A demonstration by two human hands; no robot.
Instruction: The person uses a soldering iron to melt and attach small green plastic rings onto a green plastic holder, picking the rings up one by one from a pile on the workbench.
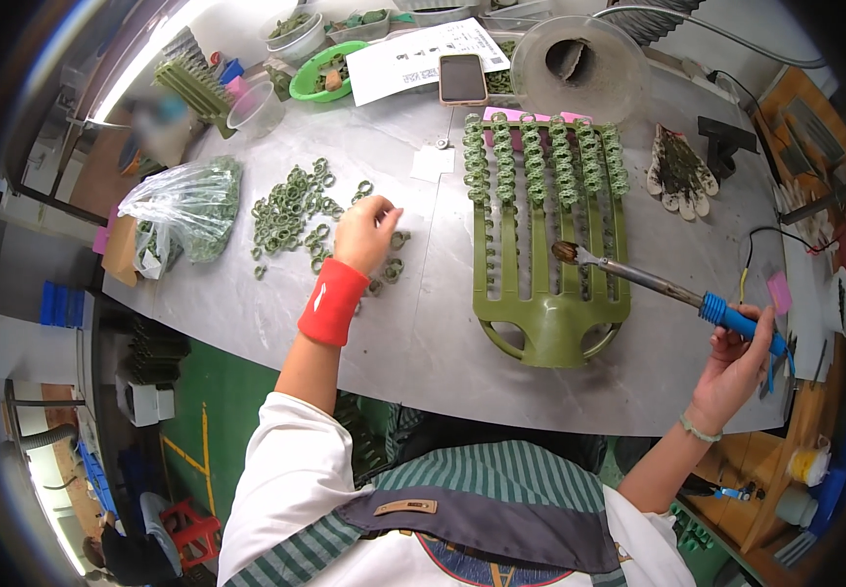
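Note:
In my right hand [729, 377] is a soldering iron [653, 281] with a blue handle, a metal shaft and a broad brownish tip. The tip sits over the lower middle of an olive-green plastic rack [552, 328]. Rows of small green rings [535, 161] stand stacked along the far half of the rack's long bars. My left hand [364, 235], above a red wristband, is over the right side of a loose heap of green rings [291, 207]. Its fingers are curled in; whether a ring is between them is hidden.
A clear bag of green pieces [188, 210] lies left of the heap. At the back are a phone [463, 78] on a printed sheet [423, 61], a green basket [325, 73] and a large translucent tub [579, 68]. A dirty glove [682, 171] lies right of the rack.

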